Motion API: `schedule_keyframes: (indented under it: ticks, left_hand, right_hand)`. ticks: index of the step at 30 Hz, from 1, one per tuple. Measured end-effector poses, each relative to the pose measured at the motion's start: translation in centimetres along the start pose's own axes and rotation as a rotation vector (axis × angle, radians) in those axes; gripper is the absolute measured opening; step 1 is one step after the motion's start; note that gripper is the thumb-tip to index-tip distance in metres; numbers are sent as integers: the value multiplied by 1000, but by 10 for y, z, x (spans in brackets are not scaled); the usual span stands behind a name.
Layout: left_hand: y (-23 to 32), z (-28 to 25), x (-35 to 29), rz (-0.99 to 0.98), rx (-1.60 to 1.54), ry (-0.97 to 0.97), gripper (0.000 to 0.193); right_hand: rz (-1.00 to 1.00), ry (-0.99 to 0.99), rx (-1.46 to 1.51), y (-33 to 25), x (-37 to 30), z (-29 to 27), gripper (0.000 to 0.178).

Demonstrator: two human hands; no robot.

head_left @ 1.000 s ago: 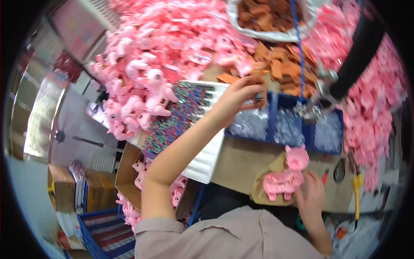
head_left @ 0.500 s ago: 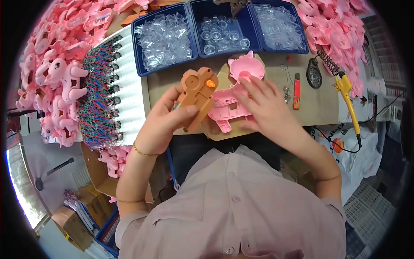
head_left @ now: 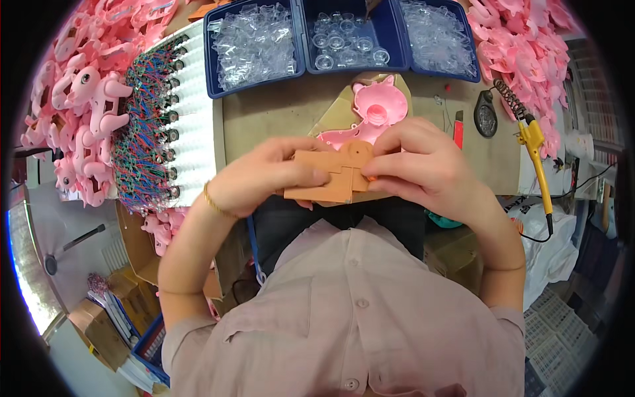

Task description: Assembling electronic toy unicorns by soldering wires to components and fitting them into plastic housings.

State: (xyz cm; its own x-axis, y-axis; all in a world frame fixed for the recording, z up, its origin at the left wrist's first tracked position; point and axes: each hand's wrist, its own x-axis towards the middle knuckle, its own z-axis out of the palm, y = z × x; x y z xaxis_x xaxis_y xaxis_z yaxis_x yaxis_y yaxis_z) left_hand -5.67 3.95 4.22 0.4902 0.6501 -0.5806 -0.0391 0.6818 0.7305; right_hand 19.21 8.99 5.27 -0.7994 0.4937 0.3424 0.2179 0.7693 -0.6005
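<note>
My left hand (head_left: 268,173) is closed around an orange-brown plastic gearbox housing (head_left: 324,182), thumb on top. It is held level above the front edge of the table. My right hand (head_left: 426,165) pinches the housing's right end, where a bit of a bright orange knob (head_left: 372,177) shows between the fingertips. Just behind the hands lies one half of a pink animal-shaped toy shell (head_left: 380,102), hollow side up, with a round cup in its head. It rests on a tan board (head_left: 331,118), and its lower part is hidden by the housing and my hands.
Blue bins (head_left: 254,86) of clear plastic parts stand at the back. Pink toy bodies (head_left: 89,92) and wired parts (head_left: 145,126) lie on the left. Pink shells (head_left: 522,53), a red cutter knife (head_left: 458,132), a black oval object (head_left: 485,112) and a yellow soldering iron (head_left: 537,159) are right.
The housing has turned from upright to lying level and moved slightly right and nearer. My right hand has left the pink shell and taken hold of the housing's right end.
</note>
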Motion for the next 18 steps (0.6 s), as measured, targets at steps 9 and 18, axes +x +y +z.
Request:
schedule_keyframes:
  ticks: [9, 18]
  left_hand:
    - [20, 6, 23, 116, 183, -19, 46]
    - [-16, 35, 1, 698, 632, 278, 47]
  right_hand:
    - [-74, 46, -69, 17, -2, -5, 21]
    - [405, 324, 529, -2, -16, 7, 56]
